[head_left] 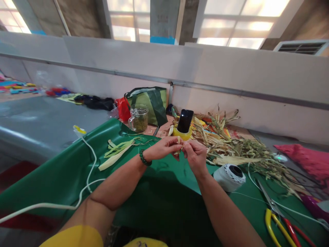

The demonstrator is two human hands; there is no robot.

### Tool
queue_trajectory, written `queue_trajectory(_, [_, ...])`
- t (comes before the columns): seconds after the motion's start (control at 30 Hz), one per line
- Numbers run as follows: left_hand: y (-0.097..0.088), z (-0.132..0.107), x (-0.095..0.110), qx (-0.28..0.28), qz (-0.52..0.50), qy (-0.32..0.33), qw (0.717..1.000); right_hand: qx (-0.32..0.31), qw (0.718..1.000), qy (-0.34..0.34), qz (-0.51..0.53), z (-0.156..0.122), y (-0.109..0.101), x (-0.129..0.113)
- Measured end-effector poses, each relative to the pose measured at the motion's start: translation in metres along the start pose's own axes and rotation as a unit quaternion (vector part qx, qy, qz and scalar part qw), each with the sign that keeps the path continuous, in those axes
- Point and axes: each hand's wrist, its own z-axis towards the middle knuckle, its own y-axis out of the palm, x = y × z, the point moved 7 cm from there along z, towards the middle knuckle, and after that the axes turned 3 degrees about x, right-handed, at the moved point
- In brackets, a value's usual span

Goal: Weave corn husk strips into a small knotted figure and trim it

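Observation:
Above the green sheet [164, 192], my two hands meet close together. My left hand [168, 148], with a dark green bead bracelet [144, 157] at the wrist, is closed on a small piece of pale corn husk [179, 140]. The fingers of my right hand [194, 152] pinch at the same piece from the other side. Part of the husk is hidden by the fingers. Just beyond my hands a phone [185, 120] leans upright on a yellow roll of tape [182, 133]. To the right of my right hand lies a spool of white thread [229, 177].
Dried corn husks [218, 137] and dried plants [257, 152] are piled at the right. Scissors [275, 207] with yellow and red handles lie nearer. Green husk strips [117, 151], a white cable [84, 192], a glass mug [139, 118] and a green bag [150, 103] are at the left.

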Motion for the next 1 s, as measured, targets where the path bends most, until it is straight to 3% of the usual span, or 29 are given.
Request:
queue_trajectory(0.07, [-0.003, 0.000, 0.001, 0.015, 0.000, 0.002, 1.000, 0.000, 1.000, 0.017, 0.014, -0.001, 0.002, 0.001])
queue_trajectory(0.23, [-0.002, -0.001, -0.009, -0.009, -0.059, -0.060, 0.996, 0.018, 0.995, -0.081, -0.056, -0.003, -0.003, -0.013])
queue_trajectory(0.4, [-0.006, 0.000, -0.011, 0.029, -0.081, -0.066, 0.994, 0.001, 1.000, -0.015, 0.004, 0.002, -0.002, 0.001])
queue_trajectory(0.57, [-0.015, 0.003, -0.014, 0.068, -0.073, -0.070, 0.993, -0.071, 0.993, 0.082, 0.054, 0.006, 0.009, 0.027])
queue_trajectory(0.63, [-0.017, 0.003, -0.014, 0.078, -0.036, -0.068, 0.994, -0.108, 0.988, 0.091, 0.056, 0.007, 0.012, 0.031])
queue_trajectory(0.77, [-0.013, 0.003, -0.012, 0.062, 0.011, -0.054, 0.997, -0.140, 0.988, 0.058, 0.040, 0.011, 0.012, 0.026])
queue_trajectory(1.0, [-0.006, 0.000, -0.004, -0.012, 0.038, -0.026, 0.999, -0.089, 0.995, 0.012, 0.036, 0.006, 0.007, 0.000])
